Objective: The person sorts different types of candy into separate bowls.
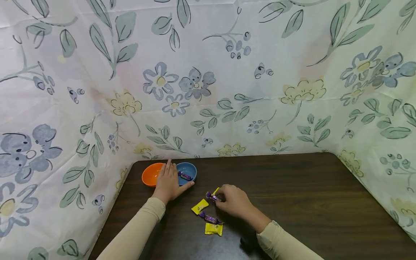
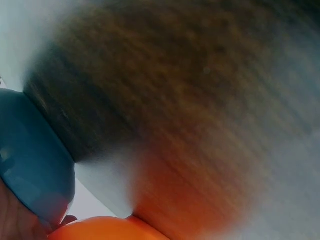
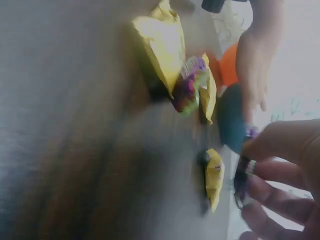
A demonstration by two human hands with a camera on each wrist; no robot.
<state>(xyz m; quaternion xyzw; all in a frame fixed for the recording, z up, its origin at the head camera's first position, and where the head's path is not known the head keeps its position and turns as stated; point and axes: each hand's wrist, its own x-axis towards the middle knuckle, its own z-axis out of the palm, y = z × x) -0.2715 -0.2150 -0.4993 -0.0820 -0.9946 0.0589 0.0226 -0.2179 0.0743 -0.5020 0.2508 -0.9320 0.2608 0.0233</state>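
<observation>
My left hand (image 1: pixel 167 183) lies with straight fingers over the neighbouring rims of an orange bowl (image 1: pixel 151 174) and a blue bowl (image 1: pixel 191 168), its thumb along the blue bowl's near side. In the blue bowl is a purple wrapped candy (image 1: pixel 185 176). My right hand (image 1: pixel 236 202) pinches another purple wrapped candy (image 3: pixel 242 181) between thumb and fingers, close over the table. A yellow wrapped candy (image 1: pixel 216 190) shows partly behind that hand. Nearer me lie a yellow candy (image 1: pixel 199 206), a purple candy (image 1: pixel 210 219) and one more yellow candy (image 1: pixel 213 229).
The dark wooden table (image 1: pixel 308 202) stretches away to the right of the candies. A flowered cloth (image 1: pixel 227 79) hangs behind the table and along its sides. Both bowls stand near the table's back left corner. A small dark object (image 1: pixel 247 246) lies beside my right sleeve.
</observation>
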